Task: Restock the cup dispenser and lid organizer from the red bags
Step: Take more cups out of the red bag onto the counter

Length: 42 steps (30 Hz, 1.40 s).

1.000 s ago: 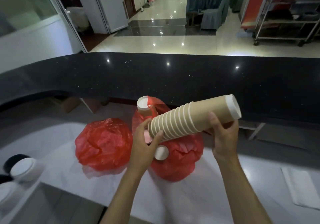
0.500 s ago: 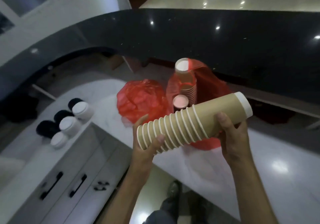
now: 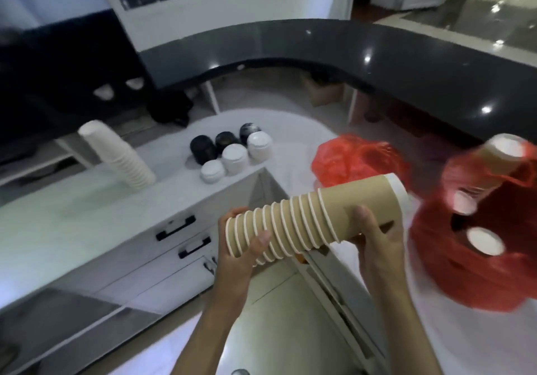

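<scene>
White cup stack (image 3: 119, 154) upright, upper left of frame, on table (image 3: 72, 215). Right of it: cluster of black and white lid stacks (image 3: 232, 154) on same table. Centre: brown cup stack (image 3: 313, 220) held horizontal, above table edge. Left hand (image 3: 247, 247) wrapped round its left end, right hand (image 3: 374, 238) gripping right end. Right: closed red bag (image 3: 357, 162); far right, open red bag (image 3: 470, 252) with more brown cups (image 3: 502, 154) inside.

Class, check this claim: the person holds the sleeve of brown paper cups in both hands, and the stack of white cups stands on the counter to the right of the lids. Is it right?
One detail is wrong. In the head view the stack of white cups stands left of the lids, not right. Both the left hand and right hand do hold the sleeve of brown paper cups.
</scene>
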Each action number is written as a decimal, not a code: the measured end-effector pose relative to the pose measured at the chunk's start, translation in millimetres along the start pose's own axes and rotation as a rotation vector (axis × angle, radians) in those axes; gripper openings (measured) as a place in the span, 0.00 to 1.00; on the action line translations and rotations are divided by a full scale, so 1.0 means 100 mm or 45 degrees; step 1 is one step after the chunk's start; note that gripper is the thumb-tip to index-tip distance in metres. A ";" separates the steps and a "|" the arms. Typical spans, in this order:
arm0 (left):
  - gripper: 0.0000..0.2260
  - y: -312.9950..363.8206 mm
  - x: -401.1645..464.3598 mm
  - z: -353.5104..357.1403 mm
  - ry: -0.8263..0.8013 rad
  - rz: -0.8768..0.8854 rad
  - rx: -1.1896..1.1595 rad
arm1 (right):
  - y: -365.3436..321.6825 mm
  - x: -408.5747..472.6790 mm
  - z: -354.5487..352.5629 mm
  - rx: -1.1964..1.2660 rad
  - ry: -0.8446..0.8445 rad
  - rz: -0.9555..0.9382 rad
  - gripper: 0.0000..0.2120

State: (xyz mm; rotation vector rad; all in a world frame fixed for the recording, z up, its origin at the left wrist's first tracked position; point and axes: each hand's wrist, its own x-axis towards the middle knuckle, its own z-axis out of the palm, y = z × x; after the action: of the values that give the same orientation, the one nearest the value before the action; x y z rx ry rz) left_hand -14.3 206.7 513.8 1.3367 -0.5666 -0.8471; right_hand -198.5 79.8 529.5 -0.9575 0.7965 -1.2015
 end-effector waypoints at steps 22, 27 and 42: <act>0.37 0.26 0.28 -3.64 0.641 -0.051 -0.237 | 1.82 -0.42 3.68 -0.231 -0.553 0.276 0.50; 0.39 0.36 0.90 -4.04 0.778 -0.079 -0.276 | 2.07 0.05 4.34 -0.269 -0.707 0.131 0.34; 0.29 0.21 2.34 -4.82 1.064 -0.450 0.043 | 2.65 0.81 5.56 -0.677 -1.044 -0.616 0.28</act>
State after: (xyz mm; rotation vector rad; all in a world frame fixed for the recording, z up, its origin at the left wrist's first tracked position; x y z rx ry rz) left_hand 504.2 310.7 425.5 1.6917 0.3181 -0.4770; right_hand 420.8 121.1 507.5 -1.9935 0.2053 -0.8563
